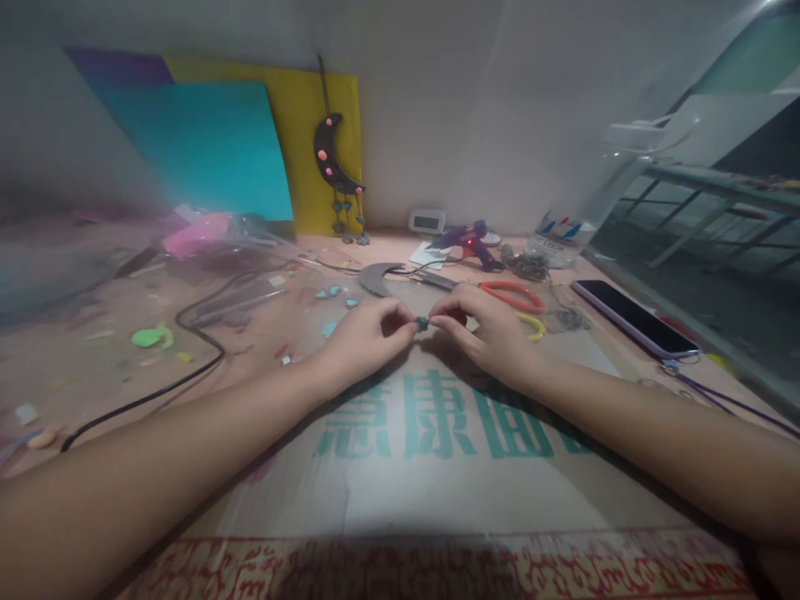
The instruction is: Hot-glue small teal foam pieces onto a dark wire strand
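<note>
Between my two hands, near the middle of the head view, is a small dark green piece (pixel 422 322). My left hand (pixel 375 337) pinches its left side between thumb and fingertip. From the other side, the thumb and forefinger of my right hand (pixel 491 333) pinch it too. Both hands are just above a board with large green characters (pixel 434 417). A grey crescent (pixel 373 279) lies behind my left hand, with a few small turquoise pieces (pixel 352 303) beside it. Scissors with an orange handle (pixel 513 295) lie behind my right hand.
A glue gun (pixel 470 243) with a red light, a small white device (pixel 427 221) and grey yarn (pixel 526 264) are at the back. A phone (pixel 634 317) lies right. A black cable (pixel 203 329) crosses the left side. A decorated dark crescent (pixel 328 154) hangs before yellow card (pixel 293 133).
</note>
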Tool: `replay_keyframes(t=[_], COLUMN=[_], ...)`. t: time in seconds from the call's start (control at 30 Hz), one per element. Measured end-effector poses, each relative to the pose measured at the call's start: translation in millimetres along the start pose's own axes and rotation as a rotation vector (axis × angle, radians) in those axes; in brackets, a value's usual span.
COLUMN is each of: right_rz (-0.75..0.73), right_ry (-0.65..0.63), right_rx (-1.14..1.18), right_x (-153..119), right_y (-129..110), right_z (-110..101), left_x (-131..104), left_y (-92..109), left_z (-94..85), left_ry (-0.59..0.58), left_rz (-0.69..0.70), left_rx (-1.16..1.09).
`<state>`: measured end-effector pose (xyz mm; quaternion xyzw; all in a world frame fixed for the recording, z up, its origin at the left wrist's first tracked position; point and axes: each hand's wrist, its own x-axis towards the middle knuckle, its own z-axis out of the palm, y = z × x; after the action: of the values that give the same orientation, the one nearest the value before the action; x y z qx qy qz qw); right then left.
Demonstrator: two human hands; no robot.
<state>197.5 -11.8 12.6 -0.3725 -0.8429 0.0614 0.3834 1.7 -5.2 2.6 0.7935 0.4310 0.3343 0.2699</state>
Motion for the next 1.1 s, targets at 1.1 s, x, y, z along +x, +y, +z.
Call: replay_keyframes(t=[1.1], right_rz=[0.598], right_ry=[-0.194], right_rx=[0.701], right_x=[0.7], right_y=[-4.3], right_z=[5.7], left_x=[-0.9], left_y=[4.6], left_z=[-5.7], left_ry=[0.171], left_rz=[-0.066], left_rx=[-0.131])
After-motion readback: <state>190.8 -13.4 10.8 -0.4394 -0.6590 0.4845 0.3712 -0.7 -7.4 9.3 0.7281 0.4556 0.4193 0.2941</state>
